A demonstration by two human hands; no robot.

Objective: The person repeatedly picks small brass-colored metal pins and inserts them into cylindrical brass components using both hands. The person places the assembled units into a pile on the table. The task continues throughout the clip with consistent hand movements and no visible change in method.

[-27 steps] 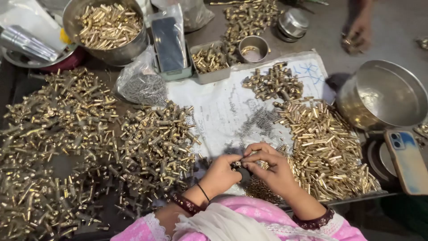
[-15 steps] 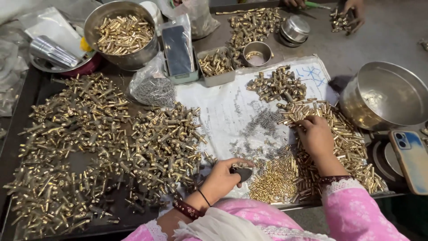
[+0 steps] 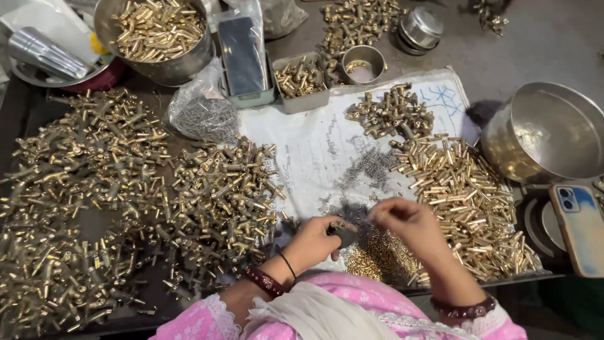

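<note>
my left hand is closed around a small dark tool or part, the fingers curl over it and the thumb presses on top, with a short brass piece showing at the tip. it rests low on the white paper sheet, near my body. my right hand is just beside it, a little blurred; the fingertips are pinched together as if on something very small, but i cannot tell what is between them. the two hands are close but i cannot say if they touch.

under and in front of my right hand lies a heap of tiny brass pieces, and to the right of it a big pile of short brass tubes that spreads to the edge of the paper. a thin scatter of small grey screws or pins lies on the paper above my hands. farther up is a smaller pile of brass fittings.

on my left side a very wide heap of t-shaped brass parts covers the dark tray. behind it stands a steel bowl full of brass pieces, a clear plastic bag with grey metal bits, a small grey tray and a little steel cup. on the right is an empty steel pot, and a phone lies near it.
</note>
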